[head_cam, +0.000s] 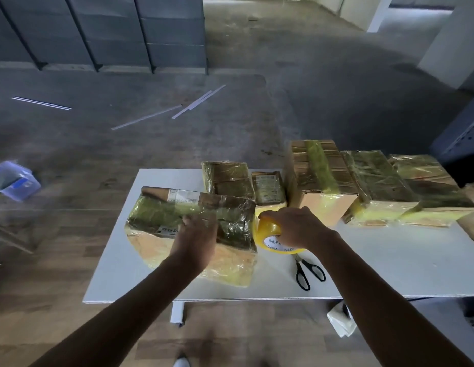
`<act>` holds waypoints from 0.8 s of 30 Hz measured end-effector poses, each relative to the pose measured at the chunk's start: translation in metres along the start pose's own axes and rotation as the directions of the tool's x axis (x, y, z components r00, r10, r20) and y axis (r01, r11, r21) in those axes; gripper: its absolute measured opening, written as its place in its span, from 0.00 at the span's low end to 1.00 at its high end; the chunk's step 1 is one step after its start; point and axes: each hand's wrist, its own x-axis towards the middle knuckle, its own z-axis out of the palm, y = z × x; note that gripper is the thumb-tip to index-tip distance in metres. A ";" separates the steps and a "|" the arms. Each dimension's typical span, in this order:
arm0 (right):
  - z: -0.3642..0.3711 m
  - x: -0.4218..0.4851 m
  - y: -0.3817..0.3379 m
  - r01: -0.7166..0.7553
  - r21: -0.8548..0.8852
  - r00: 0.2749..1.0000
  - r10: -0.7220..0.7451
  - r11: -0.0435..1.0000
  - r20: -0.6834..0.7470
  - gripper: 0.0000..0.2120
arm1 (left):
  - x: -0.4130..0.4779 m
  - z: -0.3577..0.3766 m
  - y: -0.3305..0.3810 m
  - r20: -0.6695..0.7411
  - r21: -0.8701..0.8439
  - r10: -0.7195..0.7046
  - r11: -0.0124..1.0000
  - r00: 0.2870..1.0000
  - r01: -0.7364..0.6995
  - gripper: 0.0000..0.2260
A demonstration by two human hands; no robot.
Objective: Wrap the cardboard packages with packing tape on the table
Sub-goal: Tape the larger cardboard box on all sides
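Fingers (pixel 187 221) of the left hand (pixel 196 235) lie close together and lightly bent on top of the nearest package (pixel 156 215), resting on its glossy, yellow-tinted taped surface; motion blur hides whether they press down. This package sits on the white tabletop (pixel 389 263), running out to the left of those fingers and on under the palm, its printed labels showing through the film.

Just right of the left fingers, the right hand (pixel 296 229) grips a tape roll (pixel 270 235), its fingers (pixel 267 215) curled over the top of the yellow ring. The roll stands on edge, touching or almost touching the package's right side.

Nearer the person than the right fingers, black-handled scissors (pixel 308 272) lie flat on the tabletop, blades pointing toward the roll.

Beyond both sets of fingers, five more packages stand in a loose row: a low wrapped one (pixel 228 178), a small one (pixel 267 188), a taller box (pixel 318 176) with a single yellow band, and two wrapped ones (pixel 373 181) (pixel 432 186) far to the right.

Far left of the fingers, a clear plastic container (pixel 13 180) sits on the floor.
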 end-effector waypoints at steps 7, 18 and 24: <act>0.004 0.000 0.000 -0.015 0.009 1.000 0.015 1.000 -0.004 0.26 | -0.001 -0.017 0.040 0.042 0.078 -0.015 0.997 0.999 0.012 0.17; 0.010 -0.001 0.004 0.019 0.100 0.998 -0.014 0.995 -0.059 0.19 | -0.006 -0.012 0.074 -0.002 0.089 0.137 0.987 0.991 -0.137 0.33; 0.019 -0.006 0.010 0.043 0.094 0.993 -0.032 0.995 -0.110 0.26 | 0.011 -0.032 0.083 0.086 0.063 0.098 0.993 0.991 -0.103 0.32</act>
